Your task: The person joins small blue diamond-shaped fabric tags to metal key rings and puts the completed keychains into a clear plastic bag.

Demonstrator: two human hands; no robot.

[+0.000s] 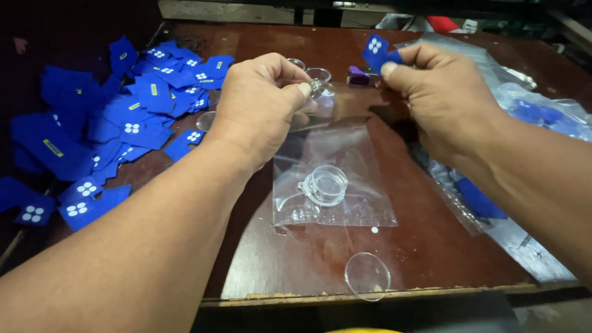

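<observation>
2 hands work above a brown table (431, 246). The left hand (259, 105) pinches the open mouth of a clear plastic bag (333, 179), which hangs to the table with a clear round case (325, 184) inside. The right hand (431, 92) clamps a small blue fabric label (375, 50) between thumb and forefinger. Doing this well probably means keeping the mouth spread and the label flat. More blue labels (123, 117) lie piled at left; a clear lid (367, 276) sits near the table edge.

Camera: one view only, worn on your head.
Facing: forward and steeply down onto the brown tabletop (394, 259).
Nearness: close; your forearms enter from the bottom corners, and your left hand (262, 102) and right hand (435, 92) fill the upper middle.
Coverage: the tabletop's near edge crosses the bottom, its far edge the top.
</observation>
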